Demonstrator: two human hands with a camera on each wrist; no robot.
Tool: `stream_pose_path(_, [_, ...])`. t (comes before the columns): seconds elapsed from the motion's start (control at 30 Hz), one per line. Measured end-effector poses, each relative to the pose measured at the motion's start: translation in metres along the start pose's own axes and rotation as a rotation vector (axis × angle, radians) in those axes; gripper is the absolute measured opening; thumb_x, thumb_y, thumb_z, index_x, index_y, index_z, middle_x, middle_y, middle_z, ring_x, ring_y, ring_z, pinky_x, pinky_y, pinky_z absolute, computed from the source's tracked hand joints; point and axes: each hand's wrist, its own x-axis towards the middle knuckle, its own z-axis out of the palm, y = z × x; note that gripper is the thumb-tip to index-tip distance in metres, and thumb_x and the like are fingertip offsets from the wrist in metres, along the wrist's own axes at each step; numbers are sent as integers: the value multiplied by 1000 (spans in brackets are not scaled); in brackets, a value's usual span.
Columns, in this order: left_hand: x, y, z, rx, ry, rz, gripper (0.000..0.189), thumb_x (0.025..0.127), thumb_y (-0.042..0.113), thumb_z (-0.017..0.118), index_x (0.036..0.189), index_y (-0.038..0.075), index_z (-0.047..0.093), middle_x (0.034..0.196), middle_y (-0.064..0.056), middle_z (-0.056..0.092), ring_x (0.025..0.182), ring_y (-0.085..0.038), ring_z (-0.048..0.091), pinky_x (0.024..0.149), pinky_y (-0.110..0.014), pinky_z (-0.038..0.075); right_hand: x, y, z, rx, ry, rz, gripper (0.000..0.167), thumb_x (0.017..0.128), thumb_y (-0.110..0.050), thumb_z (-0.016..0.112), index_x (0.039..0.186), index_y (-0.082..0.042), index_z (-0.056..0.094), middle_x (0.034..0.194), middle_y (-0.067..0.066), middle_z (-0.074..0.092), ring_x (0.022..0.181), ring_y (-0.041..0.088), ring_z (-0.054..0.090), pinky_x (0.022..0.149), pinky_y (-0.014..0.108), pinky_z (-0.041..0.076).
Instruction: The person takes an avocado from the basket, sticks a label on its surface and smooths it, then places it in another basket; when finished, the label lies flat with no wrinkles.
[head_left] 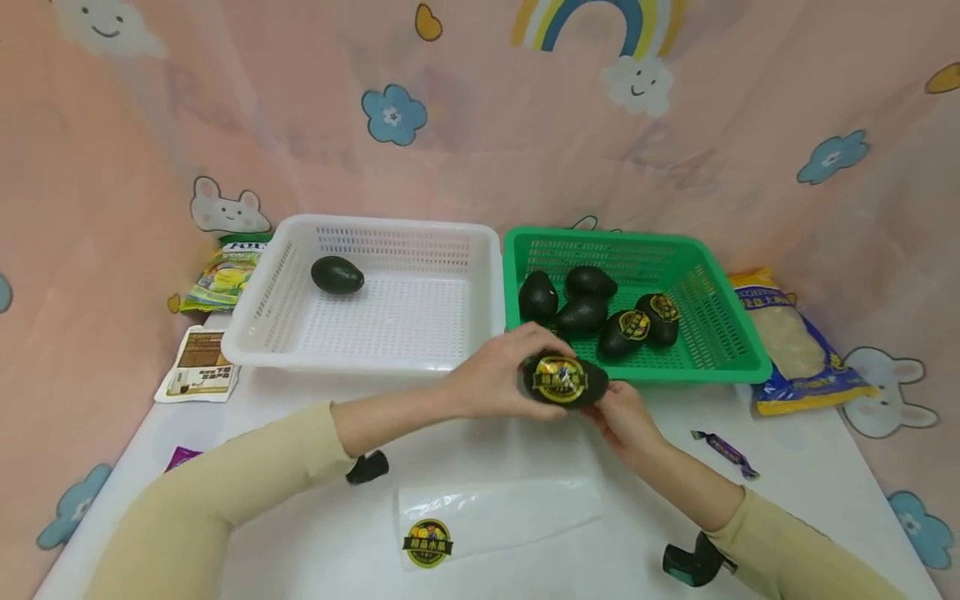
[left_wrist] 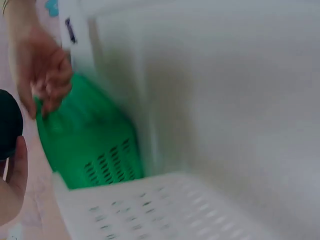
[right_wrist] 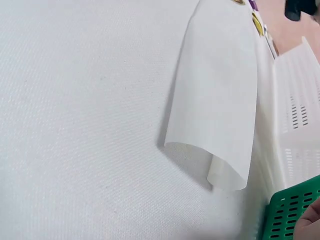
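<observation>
In the head view my left hand [head_left: 510, 371] grips a dark avocado [head_left: 564, 379] with a round black-and-gold sticker, above the front edge of the green basket [head_left: 720, 367]. Part of that avocado [left_wrist: 9, 125] shows at the left edge of the left wrist view. My right hand [head_left: 628, 417] is just below and right of it. Seen from the left wrist, the right hand [left_wrist: 46, 70] pinches the basket's rim between thumb and fingers, apart from the avocado. Several more avocados [head_left: 588, 283] lie in the green basket, some stickered. One plain avocado [head_left: 337, 275] lies in the white basket [head_left: 375, 362].
A flat translucent bag [head_left: 517, 512] with a round sticker lies in front on the white table [head_left: 300, 542]. Packets flank the baskets: a green one [head_left: 228, 275], a white pouch [head_left: 198, 367] and a blue-yellow bag [head_left: 795, 342]. A purple-wrapped candy [head_left: 725, 454] lies at the right.
</observation>
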Motion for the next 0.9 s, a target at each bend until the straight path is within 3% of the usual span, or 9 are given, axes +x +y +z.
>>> stream_pose_path(0.17, [44, -15, 1, 100, -15, -187, 63, 76, 39, 83, 128, 16, 56, 123, -1, 53, 111, -12, 48, 91, -25, 43, 3, 5, 3, -59, -32, -9, 15, 97, -21, 62, 89, -17, 74, 91, -5, 72, 95, 11, 65, 83, 25, 50])
stream_pose_path(0.23, [49, -20, 5, 151, -22, -227, 68, 77, 44, 81, 132, 16, 53, 129, -2, 50, 117, -15, 45, 95, -26, 42, 4, 6, 4, -74, -44, -6, 15, 96, -25, 65, 91, -15, 76, 93, -4, 73, 99, 14, 65, 86, 27, 50])
stream_pose_path(0.33, [42, -18, 9, 160, 18, -194, 61, 80, 42, 79, 129, 15, 55, 132, -2, 49, 122, -17, 42, 99, -27, 40, 6, 8, 5, -65, -48, 0, 16, 96, -26, 65, 91, -14, 76, 92, -5, 72, 99, 13, 64, 86, 27, 50])
stream_pose_path(0.43, [21, -9, 10, -14, 37, -114, 38, 86, 28, 77, 117, 12, 63, 119, 0, 59, 110, -14, 52, 92, -25, 46, 7, 9, 6, -40, -36, -2, 16, 97, -23, 63, 90, -15, 74, 90, -5, 71, 94, 11, 63, 83, 25, 51])
stream_pose_path(0.5, [-1, -4, 10, -169, -14, -128, 25, 89, 22, 73, 111, 12, 67, 109, 3, 65, 99, -10, 58, 86, -24, 50, 6, 9, 7, -42, -28, -2, 16, 97, -24, 64, 91, -13, 74, 90, -4, 71, 92, 11, 63, 82, 25, 51])
stream_pose_path(0.57, [-29, -4, 10, -304, -74, -212, 19, 93, 22, 69, 109, 12, 69, 103, 4, 68, 94, -9, 61, 81, -25, 53, 4, 8, 7, -67, -41, -1, 19, 96, -25, 65, 98, -8, 74, 93, -2, 71, 94, 13, 63, 83, 26, 51])
stream_pose_path(0.67, [-73, -14, 5, -428, -91, -425, 22, 96, 25, 63, 111, 10, 69, 104, -3, 70, 95, -18, 65, 82, -34, 54, -1, 5, 10, -163, -151, 12, 31, 95, -26, 66, 111, 0, 68, 101, 3, 70, 99, 18, 63, 87, 28, 51])
stream_pose_path(0.8, [-117, -32, -9, -566, 122, -696, 34, 97, 27, 61, 117, -1, 65, 105, -16, 68, 96, -33, 63, 84, -41, 54, -6, -11, 25, -320, -392, -27, 37, 94, -21, 67, 118, 6, 61, 107, 10, 68, 98, 22, 63, 89, 35, 52])
stream_pose_path(0.9, [-134, -39, -22, -627, 327, -806, 44, 97, 30, 61, 121, -6, 61, 103, -13, 66, 97, -31, 61, 85, -37, 54, -2, -46, 50, -432, -525, -104, 38, 92, -21, 70, 117, 5, 62, 107, 13, 68, 98, 24, 64, 90, 39, 52])
